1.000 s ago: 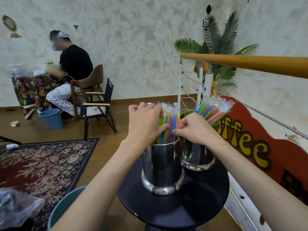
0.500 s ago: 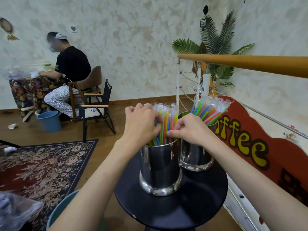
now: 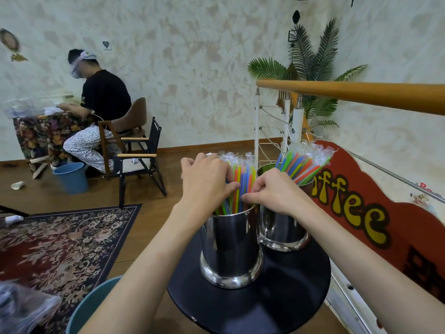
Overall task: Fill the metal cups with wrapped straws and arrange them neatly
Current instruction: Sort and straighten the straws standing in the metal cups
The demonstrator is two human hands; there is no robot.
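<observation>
The fingers of the left hand (image 3: 207, 183) are curled around the left side of a bundle of wrapped straws (image 3: 240, 183), thumb tip pressed against the coloured stems. The right hand (image 3: 274, 189) mirrors it from the other side, fingers bent in and pinching the same bundle, its thumb and forefinger tips touching the stems just above the rim. Between the two hands the straws stand nearly upright, their clear wrapper ends sticking up above the knuckles.

The bundle sits in the near metal cup (image 3: 231, 247), which stands upright on a small round black table (image 3: 265, 307). Just behind and to the right, touching or almost touching it, stands a second metal cup (image 3: 283, 231), partly hidden by the right wrist. Its own wrapped straws (image 3: 304, 163) lean out toward the right.

To the right of the table runs a red sign (image 3: 375, 227) with yellow letters, under a wooden handrail (image 3: 361, 94). A blue bin (image 3: 89, 307) shows below the left forearm, beside a patterned rug (image 3: 55, 242). Across the room another person (image 3: 101, 109) sits at a table, with a blue bucket (image 3: 71, 177) near their feet.
</observation>
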